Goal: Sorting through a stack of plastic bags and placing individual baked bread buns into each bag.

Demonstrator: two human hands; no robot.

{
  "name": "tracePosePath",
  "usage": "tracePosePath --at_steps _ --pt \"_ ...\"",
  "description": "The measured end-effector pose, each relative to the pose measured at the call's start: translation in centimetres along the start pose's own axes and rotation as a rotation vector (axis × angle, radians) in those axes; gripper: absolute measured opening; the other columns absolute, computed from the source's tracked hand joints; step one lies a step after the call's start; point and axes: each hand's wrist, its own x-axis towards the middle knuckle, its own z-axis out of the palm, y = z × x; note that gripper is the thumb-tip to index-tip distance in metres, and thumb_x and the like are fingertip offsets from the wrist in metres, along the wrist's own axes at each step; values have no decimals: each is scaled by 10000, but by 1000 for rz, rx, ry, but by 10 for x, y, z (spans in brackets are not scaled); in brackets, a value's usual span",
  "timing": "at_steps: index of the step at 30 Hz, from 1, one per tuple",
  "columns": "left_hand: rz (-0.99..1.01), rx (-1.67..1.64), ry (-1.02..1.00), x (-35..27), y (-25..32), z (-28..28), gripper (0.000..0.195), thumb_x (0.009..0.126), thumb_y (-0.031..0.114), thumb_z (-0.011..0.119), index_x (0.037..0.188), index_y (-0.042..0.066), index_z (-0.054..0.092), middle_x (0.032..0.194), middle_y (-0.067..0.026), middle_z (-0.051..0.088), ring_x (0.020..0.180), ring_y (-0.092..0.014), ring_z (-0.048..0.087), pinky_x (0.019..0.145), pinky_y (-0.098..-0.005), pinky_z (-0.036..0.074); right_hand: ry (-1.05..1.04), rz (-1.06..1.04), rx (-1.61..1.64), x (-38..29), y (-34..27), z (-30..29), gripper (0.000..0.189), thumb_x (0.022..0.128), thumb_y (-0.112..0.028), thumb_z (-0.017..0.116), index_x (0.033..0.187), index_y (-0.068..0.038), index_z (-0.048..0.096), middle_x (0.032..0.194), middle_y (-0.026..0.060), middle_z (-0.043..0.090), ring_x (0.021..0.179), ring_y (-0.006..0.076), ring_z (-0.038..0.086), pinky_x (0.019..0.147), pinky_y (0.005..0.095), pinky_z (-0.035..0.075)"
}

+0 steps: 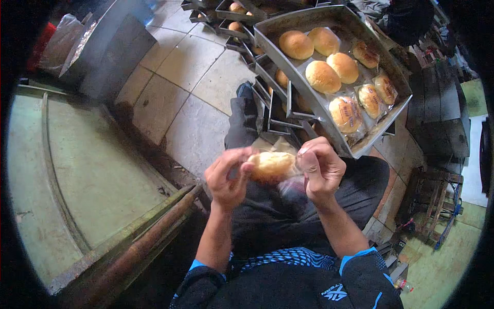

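Between my two hands, above my lap, is a golden bread bun (273,164) in a clear plastic wrapper, blurred by motion. My left hand (231,175) pinches the bun's left end. At the other end, my right hand (321,168) grips the gathered plastic between thumb and fingers. Just beyond my right hand a metal tray (380,133) sits tilted across other trays. It holds several unwrapped buns (323,76) at its left and middle, and several bagged buns (346,114) along its near and right sides. The bags bear print.
Stacked metal trays (266,73) with more buns stand under and beyond the large tray. Tiled floor (185,77) lies ahead to the left. A pale green surface with a wooden edge (127,235) is on the left. A small wooden stool (436,208) stands at the right, near a plastic bottle (403,285).
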Motion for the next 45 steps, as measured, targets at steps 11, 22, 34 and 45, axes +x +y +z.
tracePosePath --at_steps 11,22,34,45 --pt "167 534 138 -35 -24 -35 163 840 70 680 985 87 752 875 -87 593 782 -229 580 677 -333 489 -149 212 -118 -8 30 0 67 896 -64 686 927 -16 650 915 133 645 737 215 661 614 306 545" --pt "108 339 251 -21 -27 0 44 845 39 722 846 1 701 761 -102 652 692 -226 641 633 -328 506 -193 -364 -475 16 61 35 160 913 -191 697 820 -62 677 744 66 576 647 208 558 568 332 457" --pt "-491 289 190 -143 26 -38 65 867 24 713 831 -29 706 862 -93 683 705 -117 611 596 -218 476 -63 682 -543 -116 57 0 346 952 -175 615 681 30 547 611 179 508 512 282 494 522 397 370" --pt "-852 -78 292 -29 18 -44 206 981 190 608 1020 13 704 770 19 600 528 -5 412 442 -165 292 -711 192 -581 -3 31 24 613 700 -153 803 1265 -14 609 1197 207 667 1110 364 646 980 435 497"
